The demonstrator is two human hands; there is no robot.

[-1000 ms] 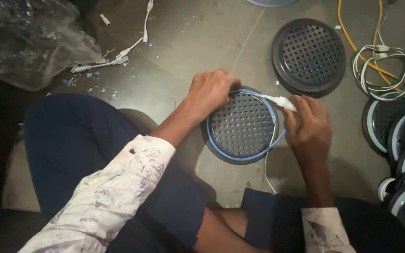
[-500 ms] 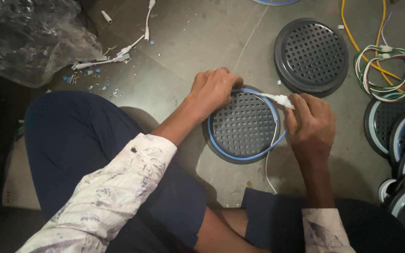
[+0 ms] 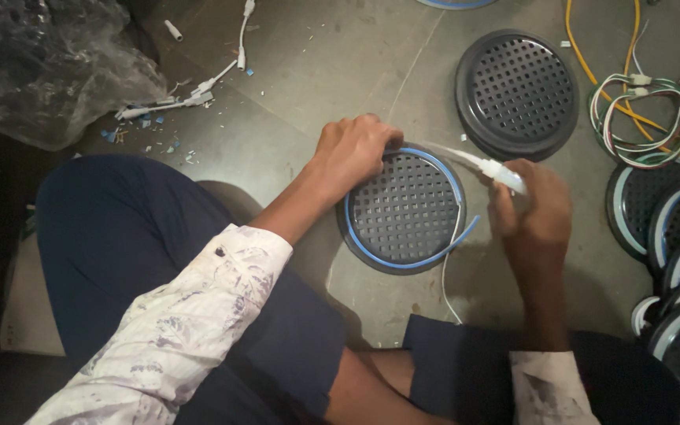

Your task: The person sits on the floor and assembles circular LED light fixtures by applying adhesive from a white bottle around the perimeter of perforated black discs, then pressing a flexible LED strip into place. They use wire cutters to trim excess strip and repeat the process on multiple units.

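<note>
Hands at work on a round perforated grille [image 3: 404, 208] lying on the floor [image 3: 316, 71] between the seated person's knees. Left hand [image 3: 353, 153] presses fingers down together on the grille's upper-left rim, pinning a blue strip [image 3: 403, 263] into its groove. Right hand [image 3: 535, 214], just right of the grille, pinches the strip's white connector end [image 3: 505, 175] (lifted clear of the rim). Seating it well likely means keeping the strip taut and feeding it low, pressing in short stretches. Finished grilles [image 3: 670, 260] lie stacked further right.
</note>
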